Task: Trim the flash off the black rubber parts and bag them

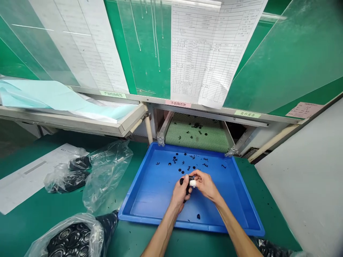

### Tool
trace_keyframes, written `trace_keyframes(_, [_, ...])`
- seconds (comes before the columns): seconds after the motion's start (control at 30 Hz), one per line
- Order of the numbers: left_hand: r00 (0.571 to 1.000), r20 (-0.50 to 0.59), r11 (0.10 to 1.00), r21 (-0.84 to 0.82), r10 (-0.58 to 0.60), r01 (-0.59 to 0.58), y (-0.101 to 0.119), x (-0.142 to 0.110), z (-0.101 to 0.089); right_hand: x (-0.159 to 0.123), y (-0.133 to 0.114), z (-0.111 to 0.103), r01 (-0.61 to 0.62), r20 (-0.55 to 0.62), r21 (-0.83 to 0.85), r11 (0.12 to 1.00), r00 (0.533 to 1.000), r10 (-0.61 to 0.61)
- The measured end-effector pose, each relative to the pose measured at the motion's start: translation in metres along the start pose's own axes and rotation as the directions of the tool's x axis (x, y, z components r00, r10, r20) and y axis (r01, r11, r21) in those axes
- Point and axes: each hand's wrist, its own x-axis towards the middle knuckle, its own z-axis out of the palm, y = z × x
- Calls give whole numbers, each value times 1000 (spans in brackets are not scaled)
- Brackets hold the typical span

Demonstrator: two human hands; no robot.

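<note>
Over the blue tray [144, 185], my left hand [180, 192] is closed around several black round parts [182, 181] that look like rubber or plastic rings. My right hand [205, 185] meets it from the right, its fingertips pinched at the edge of the same black parts. Something white, like a finger cover, wraps one right finger. What lies between the right fingertips is too small to make out. Small black discs and jagged scraps [205, 165] are scattered across the tray's far half. One black piece [198, 216] lies near its front edge.
A green ribbed conveyor belt [197, 137] carrying black bits ends at the tray's back edge. At the lower left stands an open plastic bag [93, 232] of black ringed parts. Clear bags [107, 175] and a paper sheet [24, 178] lie on the left. A white panel [302, 171] borders the right.
</note>
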Motion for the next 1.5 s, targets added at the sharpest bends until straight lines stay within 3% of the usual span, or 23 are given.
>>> trace_keyframes(0.1, [1000, -25, 991, 131, 5, -2, -4, -1, 2, -8, 1, 9, 46, -60, 12, 999, 997, -45])
trace_keyframes(0.2, [999, -48, 987, 158, -3, 10, -5, -1, 2, -7, 3, 16, 88, -103, 28, 996, 991, -85])
trace_keyframes(0.4, [990, -137, 975, 220, 44, -13, -5, 4, 5, 10, 15, 28, -2, -183, 35, 999, 983, 9])
trace_keyframes(0.53, [959, -256, 963, 267, 118, -47, -8, -1, 9, 4, 28, 26, -25, -136, 120, 993, 990, 41])
trace_keyframes(0.57, [949, -278, 959, 274, 145, -67, -8, -2, 8, 3, 35, 24, -44, -125, 146, 988, 990, 63])
trace_keyframes(0.67, [935, -290, 952, 282, 204, -120, -5, -7, 0, -2, 63, 16, -258, -125, 173, 951, 952, 281])
trace_keyframes(0.73, [958, -217, 965, 224, 189, -139, -2, -19, -4, -10, 79, 9, -324, -73, 88, 942, 941, 331])
trace_keyframes(0.83, [982, -126, 987, 96, 142, -130, 8, -58, -14, -26, 95, -2, -358, -1, -106, 928, 933, 360])
trace_keyframes(0.93, [977, -164, 981, 164, 133, -105, 35, -115, -35, -39, 101, -10, -333, 25, -214, 918, 938, 346])
trace_keyframes(1.0, [935, -236, 895, 421, 266, -148, 62, -154, -58, -44, 102, -12, -280, 24, -272, 921, 955, 297])
trace_keyframes(1.07, [831, -215, 621, 762, 512, -186, 92, -186, -87, -47, 101, -11, -206, 13, -375, 904, 974, 228])
trace_keyframes(1.13, [733, -173, 347, 933, 658, -92, 117, -206, -118, -49, 95, -6, -145, 8, -520, 842, 985, 174])
trace_keyframes(1.17, [723, -154, 249, 968, 673, -25, 127, -212, -133, -49, 90, -3, -121, 2, -576, 808, 989, 149])
trace_keyframes(1.27, [797, -104, 42, 994, 595, 99, 145, -217, -169, -45, 65, 8, -33, -32, -631, 775, 999, 17])
trace_keyframes(1.33, [852, -71, -29, 994, 519, 101, 151, -217, -182, -42, 40, 17, 24, -56, -615, 788, 996, -74])
trace_keyframes(1.43, [899, -19, -19, 999, 438, 30, 156, -221, -186, -41, -3, 40, 104, -24, -533, 840, 990, -138])
trace_keyframes(1.5, [887, -2, 49, 999, 462, -23, 160, -227, -186, -43, -30, 62, 188, 78, -424, 886, 982, -171])
